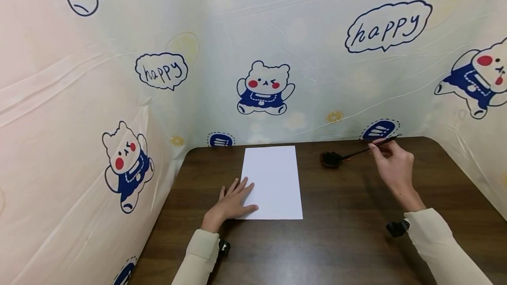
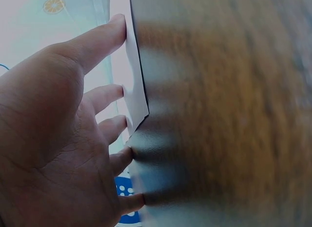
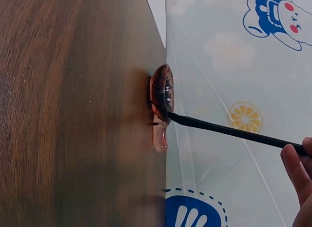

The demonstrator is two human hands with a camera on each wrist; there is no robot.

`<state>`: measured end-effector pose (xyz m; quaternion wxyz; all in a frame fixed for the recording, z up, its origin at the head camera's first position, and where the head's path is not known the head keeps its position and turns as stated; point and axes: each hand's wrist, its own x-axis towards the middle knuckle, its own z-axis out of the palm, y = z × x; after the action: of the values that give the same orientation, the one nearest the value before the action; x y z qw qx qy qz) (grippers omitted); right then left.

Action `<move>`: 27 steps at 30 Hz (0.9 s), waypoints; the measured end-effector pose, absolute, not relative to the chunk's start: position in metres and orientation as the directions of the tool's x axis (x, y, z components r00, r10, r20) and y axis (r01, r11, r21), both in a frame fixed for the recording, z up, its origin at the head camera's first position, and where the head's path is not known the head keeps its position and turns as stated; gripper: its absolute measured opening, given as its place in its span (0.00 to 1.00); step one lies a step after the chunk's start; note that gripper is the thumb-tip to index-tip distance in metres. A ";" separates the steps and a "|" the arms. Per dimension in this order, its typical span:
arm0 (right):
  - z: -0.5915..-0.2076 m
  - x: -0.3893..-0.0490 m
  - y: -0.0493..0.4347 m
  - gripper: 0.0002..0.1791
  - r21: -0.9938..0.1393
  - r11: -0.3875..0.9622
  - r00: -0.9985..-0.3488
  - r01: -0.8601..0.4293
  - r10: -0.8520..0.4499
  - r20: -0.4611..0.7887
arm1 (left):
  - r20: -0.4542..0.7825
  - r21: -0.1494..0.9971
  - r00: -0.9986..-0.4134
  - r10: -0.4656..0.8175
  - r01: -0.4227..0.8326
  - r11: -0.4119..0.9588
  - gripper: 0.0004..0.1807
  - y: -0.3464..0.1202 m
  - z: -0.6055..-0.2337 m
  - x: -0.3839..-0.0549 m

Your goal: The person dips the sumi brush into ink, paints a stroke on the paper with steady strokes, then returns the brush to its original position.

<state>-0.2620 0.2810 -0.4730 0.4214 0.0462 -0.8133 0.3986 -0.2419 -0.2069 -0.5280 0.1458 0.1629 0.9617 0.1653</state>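
Observation:
A white sheet of paper (image 1: 277, 184) lies on the table. My left hand (image 1: 231, 202) rests over its lower left edge, fingers spread; in the left wrist view the thumb (image 2: 100, 44) and nearest fingertips touch the paper, while the outer ones reach the wood. To the right, my right hand (image 1: 397, 166) pinches a thin black brush (image 1: 362, 151) by its handle, between thumb and fingers. The brush slants down leftward, its tip in a small dark ink dish (image 1: 329, 164). From the right wrist, this dish (image 3: 161, 92) looks reddish-brown and glossy; the bristles are hidden.
The brown wooden table (image 1: 328, 250) ends at the back against a pale printed curtain (image 1: 313, 74), which also hangs along both sides. Small black devices are strapped at the left cuff (image 1: 203, 243) and right cuff (image 1: 428, 228).

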 end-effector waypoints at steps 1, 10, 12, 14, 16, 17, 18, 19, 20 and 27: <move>-0.473 -0.262 0.281 0.06 -0.606 0.681 -0.639 -0.411 0.259 0.724 | -0.226 0.366 -0.904 0.362 0.265 0.892 0.47 -0.207 -0.528 -0.242; -0.471 -0.259 0.283 0.06 -0.586 0.693 -0.627 -0.419 0.246 0.739 | -0.226 0.370 -0.905 0.360 0.262 0.891 0.47 -0.206 -0.527 -0.241; -0.471 -0.259 0.284 0.06 -0.585 0.694 -0.628 -0.419 0.244 0.739 | -0.226 0.370 -0.906 0.359 0.261 0.892 0.47 -0.206 -0.527 -0.241; -0.471 -0.258 0.284 0.06 -0.586 0.693 -0.630 -0.420 0.243 0.738 | -0.227 0.375 -0.906 0.358 0.258 0.890 0.47 -0.206 -0.526 -0.241; -0.470 -0.258 0.285 0.06 -0.587 0.691 -0.631 -0.422 0.241 0.738 | -0.226 0.380 -0.906 0.358 0.257 0.889 0.47 -0.206 -0.526 -0.240; -0.470 -0.258 0.285 0.06 -0.587 0.691 -0.631 -0.422 0.241 0.738 | -0.225 0.383 -0.906 0.358 0.256 0.888 0.47 -0.206 -0.526 -0.240; -0.470 -0.257 0.285 0.06 -0.587 0.691 -0.632 -0.422 0.240 0.737 | -0.225 0.386 -0.906 0.358 0.254 0.887 0.47 -0.206 -0.526 -0.240; -0.470 -0.257 0.285 0.06 -0.587 0.690 -0.632 -0.423 0.239 0.737 | -0.225 0.388 -0.906 0.358 0.253 0.886 0.47 -0.206 -0.526 -0.240; -0.469 -0.257 0.285 0.06 -0.587 0.690 -0.633 -0.423 0.238 0.737 | -0.224 0.388 -0.907 0.357 0.253 0.886 0.47 -0.206 -0.526 -0.240; -0.465 -0.255 0.287 0.06 -0.593 0.682 -0.620 -0.428 0.256 0.741 | -0.217 0.393 -0.907 0.360 0.257 0.883 0.46 -0.206 -0.526 -0.240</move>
<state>-0.2549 0.2867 -0.4650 0.4323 0.0533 -0.8087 0.3953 -0.2400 -0.2063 -0.5264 0.1433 0.1607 0.9597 0.1808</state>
